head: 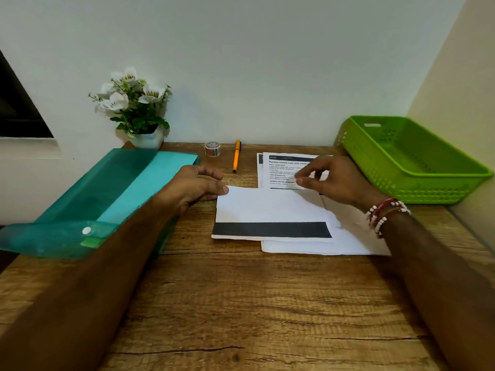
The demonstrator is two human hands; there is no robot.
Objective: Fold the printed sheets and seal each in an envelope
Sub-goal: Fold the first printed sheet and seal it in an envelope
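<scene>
Surface (241,303): wood grain nearest the camera, with both forearms reaching across it
Folded sheet (270,210): lies flat in the middle, a black band along its near edge; by the look of it one sheet is folded and nothing is sealed yet
White paper beneath (348,239): pokes out from under the folded sheet on the right and near sides; possibly an envelope, I cannot tell
Left hand (198,187): fingers curled, thumb and a fingertip pinching the folded sheet's far left corner
Right hand (334,180): fingers loosely bent, hovering over the folded sheet's far edge and the stack behind it; whether it grips anything I cannot tell
Printed sheets (284,170): unfolded stack just beyond, so most of the folding and all of the sealing look left to do
Pen (236,156) and tape roll (212,149): side by side near the wall
Basket (417,192): green, far right
Folder (112,188): teal, far left
</scene>
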